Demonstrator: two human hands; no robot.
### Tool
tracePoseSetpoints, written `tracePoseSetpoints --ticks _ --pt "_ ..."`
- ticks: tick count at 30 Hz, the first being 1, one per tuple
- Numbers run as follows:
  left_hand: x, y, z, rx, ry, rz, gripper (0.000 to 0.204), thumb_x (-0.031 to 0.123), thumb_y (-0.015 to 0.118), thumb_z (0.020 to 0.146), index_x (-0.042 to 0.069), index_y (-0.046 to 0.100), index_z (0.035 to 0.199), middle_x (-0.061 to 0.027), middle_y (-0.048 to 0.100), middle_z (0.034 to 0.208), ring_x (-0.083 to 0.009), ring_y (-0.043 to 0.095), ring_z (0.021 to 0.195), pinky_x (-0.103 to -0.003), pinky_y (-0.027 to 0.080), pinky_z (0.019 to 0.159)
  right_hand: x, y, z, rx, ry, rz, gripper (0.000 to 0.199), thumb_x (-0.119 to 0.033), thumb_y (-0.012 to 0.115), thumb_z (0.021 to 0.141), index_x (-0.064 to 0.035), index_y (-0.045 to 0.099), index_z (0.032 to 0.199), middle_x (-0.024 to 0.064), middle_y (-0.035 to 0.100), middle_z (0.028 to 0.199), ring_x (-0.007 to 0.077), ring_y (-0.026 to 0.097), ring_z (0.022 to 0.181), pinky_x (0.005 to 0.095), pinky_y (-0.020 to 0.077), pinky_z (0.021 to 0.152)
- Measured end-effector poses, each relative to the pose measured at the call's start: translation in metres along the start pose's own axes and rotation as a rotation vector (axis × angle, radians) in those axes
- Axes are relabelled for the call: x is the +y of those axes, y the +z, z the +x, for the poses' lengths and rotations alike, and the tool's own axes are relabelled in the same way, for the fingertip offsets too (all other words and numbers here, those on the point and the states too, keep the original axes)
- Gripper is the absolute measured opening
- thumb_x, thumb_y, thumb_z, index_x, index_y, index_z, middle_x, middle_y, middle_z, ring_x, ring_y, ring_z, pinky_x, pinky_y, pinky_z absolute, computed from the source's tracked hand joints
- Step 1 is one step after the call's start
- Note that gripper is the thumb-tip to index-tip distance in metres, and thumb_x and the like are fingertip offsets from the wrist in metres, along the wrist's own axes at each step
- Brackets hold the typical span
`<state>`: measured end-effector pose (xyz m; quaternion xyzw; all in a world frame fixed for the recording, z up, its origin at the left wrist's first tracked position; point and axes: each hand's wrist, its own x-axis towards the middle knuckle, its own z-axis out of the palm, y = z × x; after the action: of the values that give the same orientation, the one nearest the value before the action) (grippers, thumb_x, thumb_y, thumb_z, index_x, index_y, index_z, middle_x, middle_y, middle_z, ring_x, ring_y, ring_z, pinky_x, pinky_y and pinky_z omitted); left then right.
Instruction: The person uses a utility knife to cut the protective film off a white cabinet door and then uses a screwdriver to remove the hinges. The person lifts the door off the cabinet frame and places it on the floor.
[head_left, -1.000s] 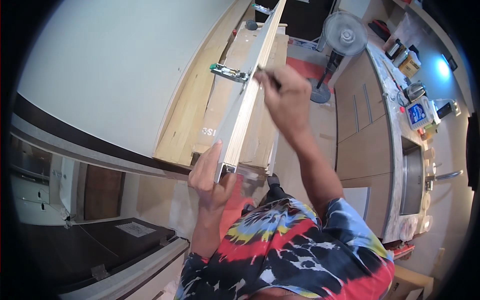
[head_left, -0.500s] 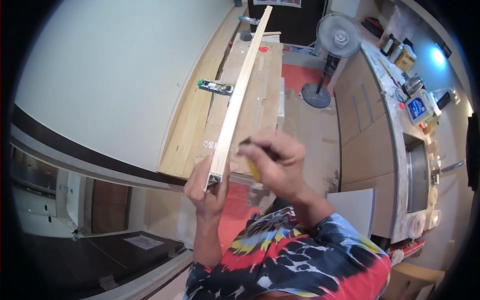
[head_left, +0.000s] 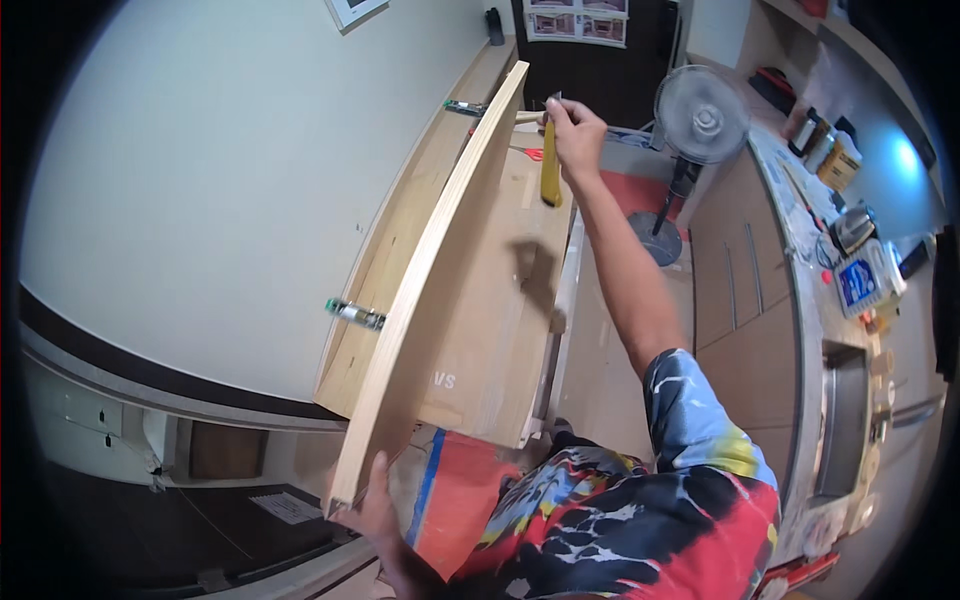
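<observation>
A long pale wooden board (head_left: 425, 250) stands on its narrow edge, running away from me over a cardboard-covered bench. My left hand (head_left: 375, 510) grips its near end, with the thumb on the right face; the other fingers are partly hidden. Near the far end, my right hand (head_left: 580, 135) is closed around the top of a yellow-handled tool (head_left: 550, 175). The tool hangs handle down, and a small metal end shows above my fingers; its exact kind is unclear. It is right of the board, apparently apart from it. Two silver-and-green clamp-like fittings (head_left: 356, 314) project on the board's left side.
Red-handled scissors (head_left: 533, 153) lie on the cardboard (head_left: 490, 340) near the far end. A pedestal fan (head_left: 703, 115) stands beyond the bench. To the right runs a counter with a sink (head_left: 840, 420), bottles and a kettle (head_left: 853, 228). A wall borders the left.
The near end of the board has swung left and closer with my left hand, and more of its right face shows. My right hand has reached far forward with the yellow-handled tool.
</observation>
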<state>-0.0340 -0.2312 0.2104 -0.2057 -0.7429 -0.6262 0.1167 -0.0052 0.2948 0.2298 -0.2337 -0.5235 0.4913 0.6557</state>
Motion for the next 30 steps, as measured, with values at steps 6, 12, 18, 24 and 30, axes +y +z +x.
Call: tracePoseSetpoints --ticks 6,12,18,24,30 --pt "-0.010 -0.009 -0.008 0.108 -0.130 0.004 0.040 -0.002 0.081 0.070 -0.003 0.061 0.103 -0.0090 0.063 0.093 -0.0162 0.059 0.084 -0.032 0.050 0.077 0.029 0.042 0.086 0.080 -0.292 -0.274 0.024 -0.022 0.072 0.087 0.0024 0.075 0.090 0.0109 0.073 0.074 0.0151 0.069 0.067 0.0307 0.0532 0.068" --pt "-0.021 -0.012 -0.016 0.219 -0.147 0.063 0.041 0.006 0.081 0.072 -0.002 0.060 0.106 -0.0061 0.061 0.095 -0.0174 0.057 0.087 -0.032 0.048 0.083 0.042 0.049 0.112 0.045 -0.370 -0.582 0.027 -0.032 0.073 0.082 -0.0071 0.078 0.091 0.0143 0.074 0.084 0.0306 0.073 0.078 0.0384 0.0558 0.076" --pt "-0.040 -0.013 -0.006 0.250 -0.149 -0.065 0.047 -0.001 0.082 0.070 -0.002 0.060 0.111 -0.0084 0.063 0.103 -0.0171 0.062 0.093 -0.032 0.052 0.083 0.027 0.058 0.101 -0.021 -0.339 -0.621 0.027 -0.032 0.071 0.084 -0.0078 0.078 0.092 0.0146 0.074 0.088 0.0322 0.072 0.084 0.0386 0.0549 0.081" --pt "-0.031 0.000 0.025 0.335 -0.055 -0.071 0.055 -0.005 0.083 0.071 -0.008 0.056 0.119 -0.0142 0.064 0.110 -0.0198 0.065 0.094 -0.033 0.056 0.083 -0.038 0.064 -0.061 -0.316 -0.566 -0.426 0.015 -0.015 0.070 0.090 -0.0026 0.074 0.097 0.0109 0.072 0.082 0.0186 0.070 0.071 0.0297 0.0531 0.068" --pt "-0.031 0.007 0.036 0.336 -0.228 -0.163 0.042 0.001 0.086 0.071 -0.005 0.067 0.108 -0.0104 0.069 0.103 -0.0172 0.066 0.091 -0.030 0.053 0.082 -0.012 -0.025 -0.188 -0.294 0.560 0.140 0.019 -0.016 0.066 0.097 0.0014 0.063 0.092 0.0086 0.065 0.076 0.0201 0.066 0.066 0.0323 0.0578 0.061"
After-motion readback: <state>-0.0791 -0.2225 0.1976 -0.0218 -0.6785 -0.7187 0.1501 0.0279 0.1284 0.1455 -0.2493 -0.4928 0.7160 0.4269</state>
